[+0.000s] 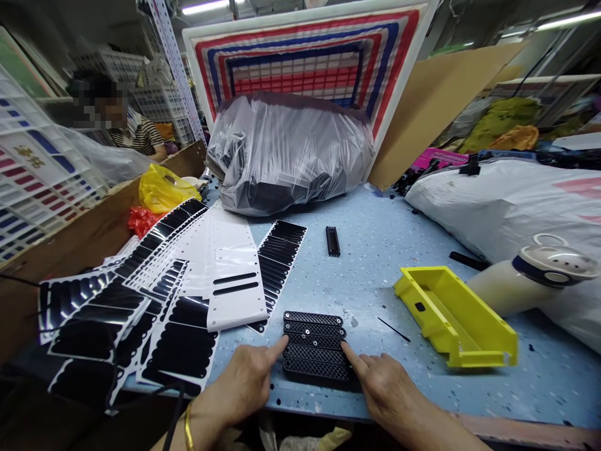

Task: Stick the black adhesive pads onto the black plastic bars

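Observation:
Several black perforated plastic strips (314, 344) lie side by side in a neat block near the front edge of the blue table (375, 250). My left hand (244, 385) touches the block's left side with its index finger. My right hand (382, 382) touches the right side the same way. Neither hand holds anything. To the left lie white backing sheets with black oblong stickers (188, 282), fanned out and overlapping.
A yellow plastic tray (453, 316) lies right of the block. A small bundle of black strips (332, 241) sits farther back. A big clear bag of black parts (286, 153), a white sack (511, 200), a white bottle (530, 275) and cardboard walls surround. Another person (122, 122) sits at back left.

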Available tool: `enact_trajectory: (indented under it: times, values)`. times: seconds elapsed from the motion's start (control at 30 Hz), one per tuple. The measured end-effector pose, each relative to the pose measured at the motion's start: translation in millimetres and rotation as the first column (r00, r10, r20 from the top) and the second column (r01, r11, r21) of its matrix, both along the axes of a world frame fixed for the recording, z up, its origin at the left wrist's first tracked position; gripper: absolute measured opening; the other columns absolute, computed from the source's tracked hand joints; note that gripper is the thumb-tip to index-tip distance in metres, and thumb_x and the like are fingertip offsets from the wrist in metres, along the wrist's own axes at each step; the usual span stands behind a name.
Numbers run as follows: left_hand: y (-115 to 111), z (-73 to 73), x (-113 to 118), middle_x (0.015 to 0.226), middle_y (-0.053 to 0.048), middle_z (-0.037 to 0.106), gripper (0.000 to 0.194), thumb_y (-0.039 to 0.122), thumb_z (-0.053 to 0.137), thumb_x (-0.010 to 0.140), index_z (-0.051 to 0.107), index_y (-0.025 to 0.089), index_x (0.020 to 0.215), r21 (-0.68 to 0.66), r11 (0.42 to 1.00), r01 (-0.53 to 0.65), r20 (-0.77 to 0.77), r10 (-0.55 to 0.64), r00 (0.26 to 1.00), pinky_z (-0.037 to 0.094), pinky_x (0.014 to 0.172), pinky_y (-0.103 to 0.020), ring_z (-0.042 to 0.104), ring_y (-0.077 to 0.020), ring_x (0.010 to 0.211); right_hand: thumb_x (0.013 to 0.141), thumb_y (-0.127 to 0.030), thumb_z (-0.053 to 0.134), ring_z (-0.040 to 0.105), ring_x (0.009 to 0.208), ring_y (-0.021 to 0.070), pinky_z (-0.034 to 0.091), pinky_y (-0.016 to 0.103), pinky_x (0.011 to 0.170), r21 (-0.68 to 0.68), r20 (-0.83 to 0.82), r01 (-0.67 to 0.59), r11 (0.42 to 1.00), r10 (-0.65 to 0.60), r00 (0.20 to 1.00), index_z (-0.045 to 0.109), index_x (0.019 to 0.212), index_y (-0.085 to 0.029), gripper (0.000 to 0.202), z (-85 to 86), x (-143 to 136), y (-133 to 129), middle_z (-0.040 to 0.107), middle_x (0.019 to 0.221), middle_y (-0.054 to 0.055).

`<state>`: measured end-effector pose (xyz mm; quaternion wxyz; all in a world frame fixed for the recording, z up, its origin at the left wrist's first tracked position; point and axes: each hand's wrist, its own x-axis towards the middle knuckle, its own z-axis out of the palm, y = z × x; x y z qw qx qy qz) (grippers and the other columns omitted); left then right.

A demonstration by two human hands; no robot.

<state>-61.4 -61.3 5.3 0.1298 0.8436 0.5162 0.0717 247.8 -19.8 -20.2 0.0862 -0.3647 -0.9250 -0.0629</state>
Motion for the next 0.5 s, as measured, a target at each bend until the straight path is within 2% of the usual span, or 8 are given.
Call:
enact_trajectory:
  times: [0.1,0.23,0.3,0.37,0.5]
  values:
    - [2.4,5.6,1.9,0.096,-0.012,0.076,0.068,-0.002,0.042,0.077,0.046,0.016,0.143,-0.018,1.000,-0.018,0.086,0.020,0.996,0.059,0.073,-0.039,0.073,-0.0258,0.079,0.075,0.003,0.036,0.062,0.055,0.0192,0.047,0.028,0.055,-0.060,-0.095,-0.016,0.998,0.010,0.995,0.059,0.127,-0.011,0.057,12.6,-4.3,5.3,0.071,0.072,0.007]
    - [14.5,16.0,16.5,0.091,-0.009,0.076,0.043,0.007,0.044,0.088,0.061,0.018,0.125,0.043,0.996,-0.075,0.213,0.064,0.975,0.057,0.073,-0.035,0.072,-0.0239,0.080,0.094,-0.010,0.037,0.063,0.057,0.0170,0.041,0.026,0.056,-0.094,-0.253,-0.032,0.995,0.007,0.967,0.069,0.098,-0.015,0.033,29.6,-21.3,16.0,0.069,0.068,0.005]
    - [23.4,20.4,28.7,0.085,-0.009,0.075,0.026,0.014,0.046,0.091,0.069,0.017,0.103,0.077,0.991,-0.107,0.219,0.088,0.972,0.055,0.071,-0.032,0.071,-0.0228,0.077,0.095,-0.014,0.040,0.063,0.058,0.0167,0.038,0.026,0.057,-0.129,-0.276,-0.034,0.991,-0.003,0.961,0.068,0.082,-0.017,0.031,35.2,-34.7,19.5,0.066,0.065,0.004]
    - [32.2,22.8,40.7,0.079,-0.008,0.073,0.019,0.017,0.051,0.091,0.069,0.017,0.085,0.087,0.988,-0.127,0.172,0.111,0.979,0.053,0.067,-0.030,0.070,-0.0223,0.075,0.093,-0.016,0.044,0.063,0.060,0.0169,0.036,0.027,0.057,-0.177,-0.262,-0.018,0.984,-0.030,0.965,0.065,0.074,-0.018,0.029,38.5,-49.0,21.0,0.065,0.066,0.004]
    - [43.7,21.8,55.1,0.077,-0.007,0.073,0.017,0.017,0.055,0.089,0.068,0.018,0.078,0.081,0.988,-0.131,0.082,0.125,0.989,0.048,0.063,-0.028,0.070,-0.0220,0.072,0.090,-0.017,0.049,0.066,0.065,0.0188,0.035,0.028,0.058,-0.254,-0.177,0.045,0.966,-0.092,0.980,0.065,0.073,-0.018,0.024,38.9,-72.4,23.1,0.068,0.072,0.006]
